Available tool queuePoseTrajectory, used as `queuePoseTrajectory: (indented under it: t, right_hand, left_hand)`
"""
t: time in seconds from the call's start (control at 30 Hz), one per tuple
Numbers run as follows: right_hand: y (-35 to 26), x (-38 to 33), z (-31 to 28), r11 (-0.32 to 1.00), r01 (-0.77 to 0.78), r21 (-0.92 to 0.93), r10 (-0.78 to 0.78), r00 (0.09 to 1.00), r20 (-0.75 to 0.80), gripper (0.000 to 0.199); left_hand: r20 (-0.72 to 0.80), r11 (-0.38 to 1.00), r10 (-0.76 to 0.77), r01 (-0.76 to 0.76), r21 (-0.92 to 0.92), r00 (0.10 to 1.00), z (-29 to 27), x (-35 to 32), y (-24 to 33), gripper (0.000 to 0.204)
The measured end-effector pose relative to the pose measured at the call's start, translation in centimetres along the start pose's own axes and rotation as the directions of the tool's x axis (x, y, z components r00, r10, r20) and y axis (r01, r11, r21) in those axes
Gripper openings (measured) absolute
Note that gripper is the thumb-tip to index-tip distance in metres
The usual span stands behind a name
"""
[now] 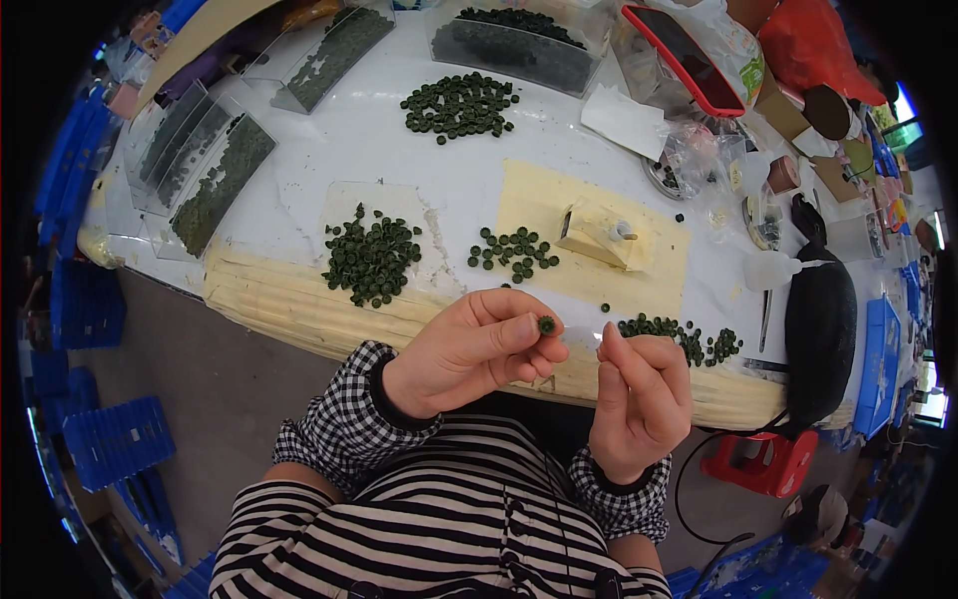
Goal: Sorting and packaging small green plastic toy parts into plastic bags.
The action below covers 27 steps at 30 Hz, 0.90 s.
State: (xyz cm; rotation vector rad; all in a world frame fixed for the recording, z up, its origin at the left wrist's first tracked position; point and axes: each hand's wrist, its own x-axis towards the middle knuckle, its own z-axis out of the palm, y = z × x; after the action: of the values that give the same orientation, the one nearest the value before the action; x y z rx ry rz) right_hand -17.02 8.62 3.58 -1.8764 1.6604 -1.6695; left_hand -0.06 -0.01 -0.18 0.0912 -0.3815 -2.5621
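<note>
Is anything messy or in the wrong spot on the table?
A little. A few green rings lie alone, away from the piles. The table's tape edge looks worn and ragged. The left hand pinches one ring.

The small dark green ring (546,324) looks matt and ribbed, the white surface (329,140) smooth and faintly glossy, the trays (205,150) clear plastic, and the checked sleeves (344,414) soft woven cloth.

White table (329,130): heaps of dark green discs (371,258), clear trays (205,165), yellow sheet (599,250), phone (684,58).
</note>
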Motion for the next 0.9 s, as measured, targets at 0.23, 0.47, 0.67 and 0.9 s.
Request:
queuePoseTrajectory:
  t: [0.23,0.47,0.67,0.9]
  right_hand:
    - [-0.1,0.1,0.0,1.0,0.01,0.0,-0.01,1.0,0.001,0.036]
    - [-0.2,0.3,-0.1,0.999,0.03,-0.015,-0.03,0.999,0.016,0.037]
    - [-0.7,0.5,-0.2,0.997,0.078,-0.022,-0.077,0.996,0.049,0.038]
    - [-0.8,0.4,0.4,0.996,0.094,-0.012,-0.092,0.988,0.121,0.034]
  left_hand:
    - [0.008,1.0,-0.004,0.004,0.003,1.0,0.1,-0.1,0.0,0.021]
    - [0.013,1.0,-0.005,0.005,0.008,1.0,0.1,-0.1,0.1,0.021]
    - [0.026,0.999,0.013,-0.014,0.034,1.0,0.1,0.1,0.1,0.02]
    - [-0.058,0.712,0.364,-0.238,0.66,0.93,1.6,-0.1,0.1,0.018]
